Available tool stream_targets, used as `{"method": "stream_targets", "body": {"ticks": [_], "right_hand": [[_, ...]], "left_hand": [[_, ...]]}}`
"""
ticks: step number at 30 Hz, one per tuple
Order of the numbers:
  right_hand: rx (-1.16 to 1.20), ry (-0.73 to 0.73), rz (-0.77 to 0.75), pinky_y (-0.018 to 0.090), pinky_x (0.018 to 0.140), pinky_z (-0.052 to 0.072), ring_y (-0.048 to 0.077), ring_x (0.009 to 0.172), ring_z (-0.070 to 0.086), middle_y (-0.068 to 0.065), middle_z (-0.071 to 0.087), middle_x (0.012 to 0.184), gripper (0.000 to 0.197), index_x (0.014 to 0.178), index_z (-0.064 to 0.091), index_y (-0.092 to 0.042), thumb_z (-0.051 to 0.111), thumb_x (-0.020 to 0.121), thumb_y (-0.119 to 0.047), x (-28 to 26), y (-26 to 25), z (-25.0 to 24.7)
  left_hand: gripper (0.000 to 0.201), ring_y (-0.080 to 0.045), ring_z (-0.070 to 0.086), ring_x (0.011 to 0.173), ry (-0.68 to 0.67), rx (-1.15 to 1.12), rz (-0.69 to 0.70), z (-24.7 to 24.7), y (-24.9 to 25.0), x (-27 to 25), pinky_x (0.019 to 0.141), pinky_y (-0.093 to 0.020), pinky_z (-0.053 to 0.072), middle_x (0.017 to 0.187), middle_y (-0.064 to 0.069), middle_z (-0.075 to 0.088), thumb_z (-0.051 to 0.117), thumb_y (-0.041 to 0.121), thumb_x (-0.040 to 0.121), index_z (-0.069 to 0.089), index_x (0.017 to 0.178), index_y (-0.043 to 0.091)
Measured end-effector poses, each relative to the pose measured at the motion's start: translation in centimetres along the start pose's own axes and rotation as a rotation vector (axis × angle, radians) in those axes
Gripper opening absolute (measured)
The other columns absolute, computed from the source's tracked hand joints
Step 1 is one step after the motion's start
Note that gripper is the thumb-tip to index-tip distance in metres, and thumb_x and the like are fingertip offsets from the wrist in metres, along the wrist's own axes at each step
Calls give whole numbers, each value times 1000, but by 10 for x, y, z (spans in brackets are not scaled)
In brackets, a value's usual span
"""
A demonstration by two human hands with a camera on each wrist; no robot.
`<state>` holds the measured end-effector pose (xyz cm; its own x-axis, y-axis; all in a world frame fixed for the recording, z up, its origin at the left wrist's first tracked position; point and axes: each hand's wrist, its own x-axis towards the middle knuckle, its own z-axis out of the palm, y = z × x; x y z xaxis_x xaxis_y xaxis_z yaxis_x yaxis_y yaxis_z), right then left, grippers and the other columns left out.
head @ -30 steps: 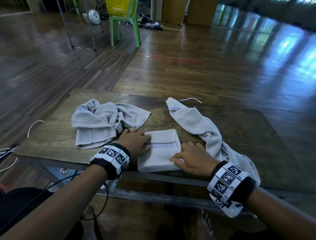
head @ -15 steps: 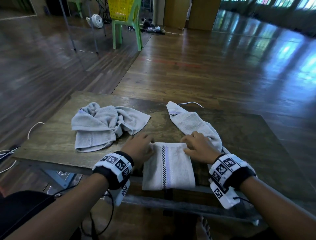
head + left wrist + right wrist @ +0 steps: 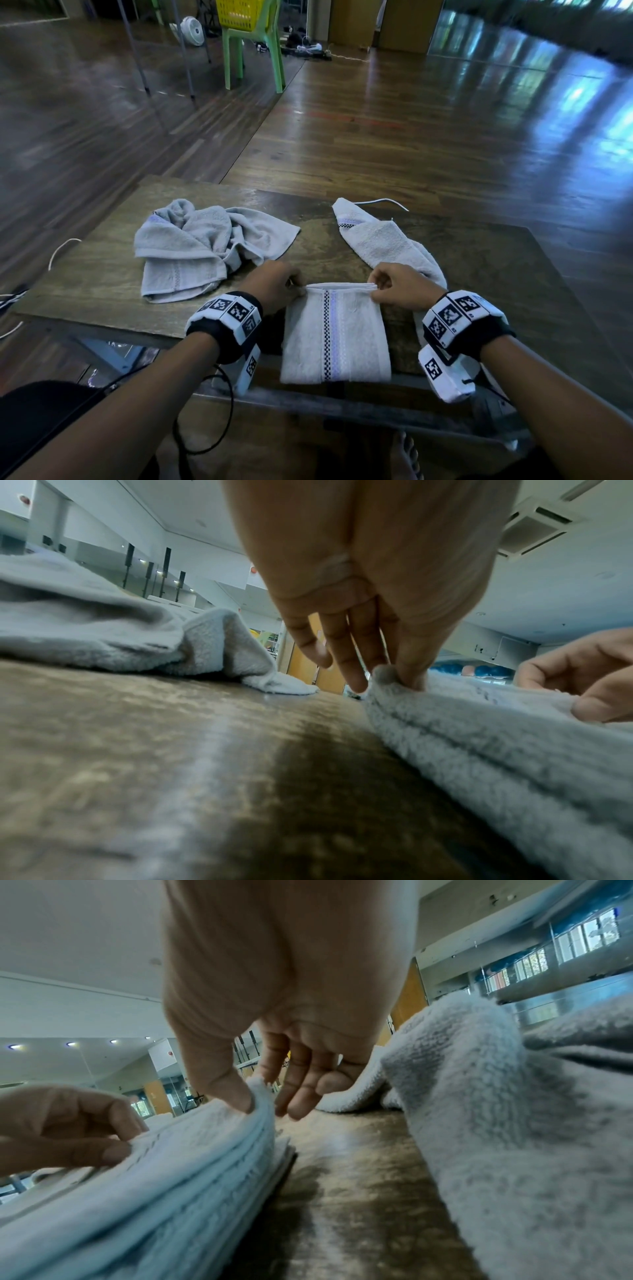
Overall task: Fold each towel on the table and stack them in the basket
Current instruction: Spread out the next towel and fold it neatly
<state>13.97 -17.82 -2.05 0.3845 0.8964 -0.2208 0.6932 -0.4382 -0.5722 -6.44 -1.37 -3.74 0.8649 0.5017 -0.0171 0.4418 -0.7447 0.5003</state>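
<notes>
Grey folded towel at the counter's near edge.
Left hand and right hand pinch its far corners; next, probably another fold.

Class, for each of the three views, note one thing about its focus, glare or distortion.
Head view: window glare streaks the wooden floor and the wide lens bends the table edges. Left wrist view: near tabletop is blurred; the folded towel sharper. Right wrist view: the unfolded towel looms soft.
</notes>
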Motion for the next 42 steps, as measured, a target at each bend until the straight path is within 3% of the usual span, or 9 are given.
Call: {"method": "stream_targets", "body": {"ticks": [3,9,14,22,25,29,33,37,42], "right_hand": [[83,20,-19,22,66,43,7,68,53,-6,60,79,15,84,58,-17,66,75,-8,-3,-3,-2],[218,60,-49,30,72,49,12,73,56,5,64,85,15,83,58,-18,66,75,-7,-6,-1,-2],[301,88,-49,31,76,50,14,77,57,2,61,85,19,85,57,-20,64,78,-4,-7,0,-3],[317,-67,66,21,57,50,13,72,58,11,60,95,17,103,57,-9,58,87,-6,-4,1,1],[329,-90,124,22,57,51,14,75,58,10,59,95,17,104,56,-9,55,87,-5,-1,2,3],[201,-68,135,24,60,53,16,82,61,8,62,95,16,101,57,-12,58,85,-9,4,4,7],[58,-67,106,24,64,51,15,82,61,4,64,95,14,98,60,-14,61,84,-14,8,6,10],[-21,20,35,19,69,41,7,77,55,-3,61,86,16,95,61,-17,68,80,-18,6,4,10],[-28,44,34,26,73,46,7,73,57,-4,63,79,16,87,63,-15,74,76,-21,4,3,9]], "left_hand": [[7,-19,61,82,45,-27,63,-1,-3,-2,77,-39,51,87,0,67,67,22,81,63,82,16],[7,-18,59,75,96,-132,151,-3,-1,-6,72,-37,50,82,-2,65,66,15,82,62,81,9],[7,-19,60,74,120,-270,75,-5,2,-11,68,-31,49,82,-5,66,65,17,84,60,84,12],[10,-17,62,74,22,-428,-79,2,-6,-8,70,-37,56,78,0,66,70,19,82,62,76,18],[20,-7,56,70,32,-338,-104,7,-8,-6,71,-26,48,74,11,61,70,21,81,56,69,29],[20,-10,55,76,66,-228,-111,10,-5,-4,71,-22,41,77,8,60,69,22,82,54,70,30],[4,-10,55,78,41,-140,-65,11,-2,-1,65,-17,39,79,6,59,66,20,84,64,84,16],[15,-16,55,88,45,-52,66,9,-1,0,75,-22,41,100,-2,61,61,18,87,64,99,11],[16,-16,57,91,-6,-2,224,9,5,-1,79,-24,43,100,-3,65,61,16,88,71,98,11]]}}
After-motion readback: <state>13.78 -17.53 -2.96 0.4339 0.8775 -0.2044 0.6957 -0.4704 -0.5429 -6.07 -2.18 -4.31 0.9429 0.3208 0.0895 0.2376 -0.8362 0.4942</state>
